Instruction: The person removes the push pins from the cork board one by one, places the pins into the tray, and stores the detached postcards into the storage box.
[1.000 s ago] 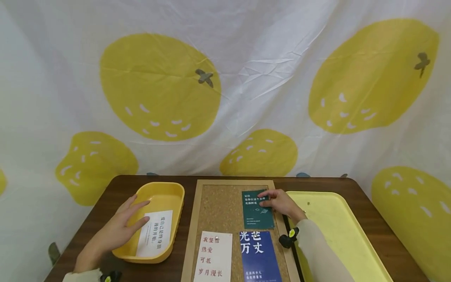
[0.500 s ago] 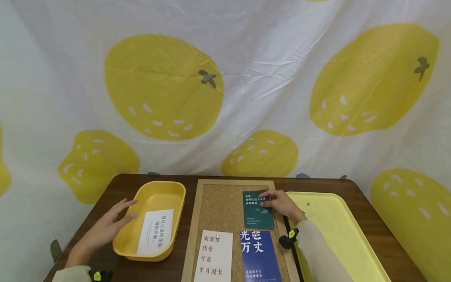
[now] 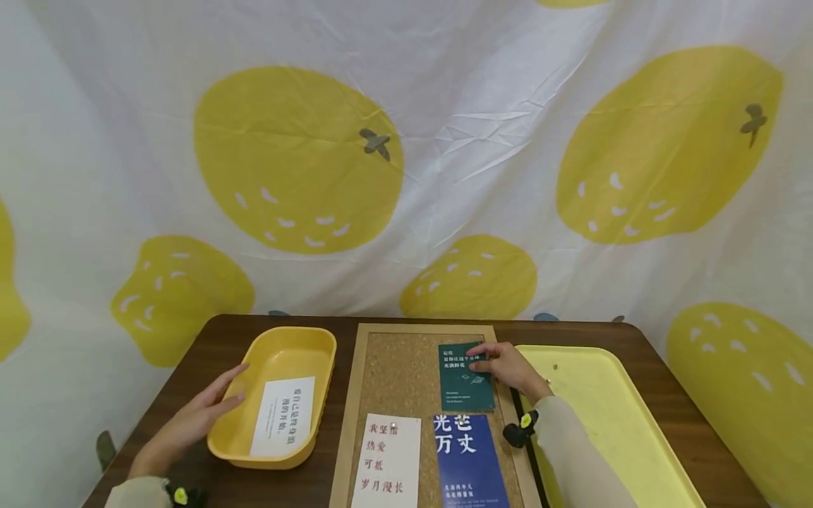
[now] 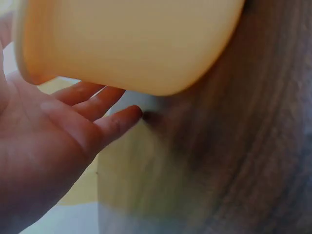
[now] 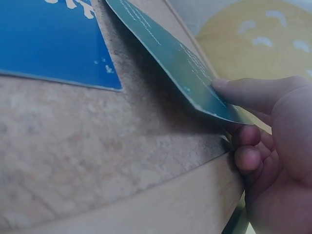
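My right hand (image 3: 510,368) is at the upper right of the cork board (image 3: 396,370) and pinches the right edge of a dark green postcard (image 3: 466,391). In the right wrist view the thumb lies on the card's face and other fingers sit under its edge. That edge stands off the cork, with a shadow below. My left hand (image 3: 193,420) is at the left side of a yellow plastic basket (image 3: 288,342), fingers extended. In the left wrist view they lie along the basket's outer wall; contact cannot be told. A white card (image 3: 282,416) lies in the basket.
A white card with red writing (image 3: 386,458) and a blue postcard (image 3: 468,466) are on the board's lower part. A pale yellow tray (image 3: 610,402) stands right of the board, with a tiny dark item in it. A lemon-print curtain (image 3: 444,176) hangs behind the dark table (image 3: 209,353).
My left hand has drawn back leftward from over the basket to its left side. The right hand stays at the green postcard. The head view has shifted slightly.
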Action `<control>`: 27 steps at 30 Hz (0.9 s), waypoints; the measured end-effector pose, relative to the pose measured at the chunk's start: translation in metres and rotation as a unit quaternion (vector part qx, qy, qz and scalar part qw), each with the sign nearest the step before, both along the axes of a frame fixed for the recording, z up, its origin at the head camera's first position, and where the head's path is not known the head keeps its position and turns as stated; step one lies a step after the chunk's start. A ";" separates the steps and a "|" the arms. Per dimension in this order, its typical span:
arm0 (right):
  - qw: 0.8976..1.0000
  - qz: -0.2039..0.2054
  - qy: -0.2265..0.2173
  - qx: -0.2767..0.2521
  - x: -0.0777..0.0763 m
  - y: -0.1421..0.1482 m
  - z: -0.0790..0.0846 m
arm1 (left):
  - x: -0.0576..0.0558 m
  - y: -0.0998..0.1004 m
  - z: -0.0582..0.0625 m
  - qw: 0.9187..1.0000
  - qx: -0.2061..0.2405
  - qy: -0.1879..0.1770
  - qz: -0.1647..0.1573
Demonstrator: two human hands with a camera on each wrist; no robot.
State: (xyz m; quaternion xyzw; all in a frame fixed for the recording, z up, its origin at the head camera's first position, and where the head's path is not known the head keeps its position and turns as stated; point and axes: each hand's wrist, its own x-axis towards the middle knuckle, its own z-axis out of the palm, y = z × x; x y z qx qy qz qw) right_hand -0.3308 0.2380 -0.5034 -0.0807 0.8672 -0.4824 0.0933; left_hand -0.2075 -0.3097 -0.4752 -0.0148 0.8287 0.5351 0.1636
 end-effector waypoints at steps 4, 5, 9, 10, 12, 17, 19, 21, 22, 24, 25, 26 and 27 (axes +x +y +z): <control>1.000 -0.002 -0.004 -0.006 -0.002 0.000 0.001 | 0.001 -0.003 -0.009 0.999 0.031 -0.010 -0.003; 1.000 -0.003 -0.004 -0.006 -0.002 0.000 0.001 | 0.001 -0.003 -0.011 0.999 0.035 -0.012 -0.005; 1.000 0.000 -0.004 -0.016 -0.003 -0.002 -0.001 | 0.000 -0.006 -0.016 0.999 0.040 -0.010 -0.008; 1.000 0.001 -0.003 -0.016 -0.003 -0.002 -0.001 | 0.000 -0.007 -0.016 0.999 0.036 -0.008 -0.009; 1.000 0.003 -0.002 -0.021 -0.003 -0.003 -0.001 | 0.000 -0.007 -0.016 0.999 0.033 -0.009 -0.008; 0.999 0.003 -0.002 -0.042 -0.001 -0.006 -0.001 | 0.001 -0.008 -0.018 1.000 0.021 -0.013 -0.003; 0.999 -0.001 -0.005 -0.050 -0.001 -0.007 -0.001 | 0.001 -0.008 -0.019 1.000 0.020 -0.014 -0.002; 0.999 -0.005 -0.006 -0.052 0.000 -0.007 -0.001 | 0.001 -0.008 -0.019 1.000 0.019 -0.016 -0.002; 0.999 -0.009 -0.006 -0.050 0.000 -0.008 0.000 | 0.000 -0.008 -0.020 1.000 0.018 -0.016 -0.002; 0.999 -0.012 0.001 -0.045 0.001 -0.008 0.001 | 0.000 -0.008 -0.019 1.000 0.016 -0.016 -0.004; 0.999 -0.016 0.003 -0.044 0.001 -0.008 0.002 | -0.001 -0.008 -0.019 1.000 0.014 -0.016 -0.004; 0.999 -0.018 0.005 -0.042 0.001 -0.009 0.003 | -0.001 -0.008 -0.019 1.000 0.014 -0.015 -0.003; 0.999 -0.022 0.005 -0.043 0.001 -0.009 0.004 | -0.001 -0.008 -0.019 1.000 0.013 -0.014 -0.003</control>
